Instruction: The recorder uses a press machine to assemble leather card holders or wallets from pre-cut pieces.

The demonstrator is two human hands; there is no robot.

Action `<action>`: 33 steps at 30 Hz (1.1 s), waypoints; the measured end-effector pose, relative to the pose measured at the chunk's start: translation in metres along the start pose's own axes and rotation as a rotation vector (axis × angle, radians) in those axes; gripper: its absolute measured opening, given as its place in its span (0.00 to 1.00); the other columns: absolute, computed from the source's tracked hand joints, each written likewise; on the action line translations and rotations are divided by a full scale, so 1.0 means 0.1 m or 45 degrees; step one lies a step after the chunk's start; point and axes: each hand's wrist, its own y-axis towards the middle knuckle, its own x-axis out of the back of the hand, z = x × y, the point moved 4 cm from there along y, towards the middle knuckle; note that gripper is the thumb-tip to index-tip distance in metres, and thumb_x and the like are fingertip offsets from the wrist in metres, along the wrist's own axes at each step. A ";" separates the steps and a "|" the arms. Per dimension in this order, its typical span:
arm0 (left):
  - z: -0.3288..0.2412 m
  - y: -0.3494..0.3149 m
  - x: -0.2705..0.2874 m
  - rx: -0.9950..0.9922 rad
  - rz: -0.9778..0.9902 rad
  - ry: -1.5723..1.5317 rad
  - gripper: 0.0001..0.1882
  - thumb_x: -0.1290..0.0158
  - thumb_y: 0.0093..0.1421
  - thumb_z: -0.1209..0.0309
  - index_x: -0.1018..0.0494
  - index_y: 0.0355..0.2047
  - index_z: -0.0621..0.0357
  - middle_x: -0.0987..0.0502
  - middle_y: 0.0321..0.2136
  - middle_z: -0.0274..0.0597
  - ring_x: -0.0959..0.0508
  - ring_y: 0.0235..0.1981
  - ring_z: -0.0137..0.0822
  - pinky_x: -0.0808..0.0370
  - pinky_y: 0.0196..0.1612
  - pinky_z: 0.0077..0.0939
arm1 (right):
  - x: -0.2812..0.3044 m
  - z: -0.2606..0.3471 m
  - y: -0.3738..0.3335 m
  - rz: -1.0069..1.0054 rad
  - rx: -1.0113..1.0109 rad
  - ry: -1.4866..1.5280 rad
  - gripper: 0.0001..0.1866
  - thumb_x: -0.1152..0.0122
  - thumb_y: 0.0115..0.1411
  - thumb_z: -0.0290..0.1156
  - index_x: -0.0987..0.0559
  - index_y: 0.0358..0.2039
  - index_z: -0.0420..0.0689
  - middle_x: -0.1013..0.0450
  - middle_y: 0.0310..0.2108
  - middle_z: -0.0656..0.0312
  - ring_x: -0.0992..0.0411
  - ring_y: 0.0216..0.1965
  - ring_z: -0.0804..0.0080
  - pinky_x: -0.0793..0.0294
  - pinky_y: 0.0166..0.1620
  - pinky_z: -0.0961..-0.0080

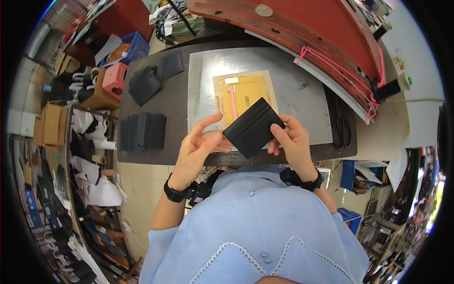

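Below my remote camera I see a dark tabletop [177,99]. A silvery metal sheet [302,80] covers much of its middle; on that lies a brown cardboard sheet [218,87] bearing a yellow plate [255,85] with a pink strip [231,102], the near part hidden from me. On the left I make out an overlapping row of black, leather-like pieces [142,131], farther off an uneven black pile [144,86], and beside it a flat dark panel [171,64]. Black-handled scissors [341,137] appear to lie at right.
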 end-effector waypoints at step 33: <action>-0.02 -0.14 0.83 -0.121 -0.325 0.416 0.12 0.47 0.68 0.73 0.28 0.47 0.68 0.18 0.38 0.40 0.21 0.38 0.24 0.25 0.43 0.19 | -0.72 -0.11 -0.05 0.301 0.627 -0.891 0.21 0.39 0.60 0.17 0.22 0.54 0.42 0.33 0.63 0.52 0.24 0.52 0.59 0.21 0.49 0.71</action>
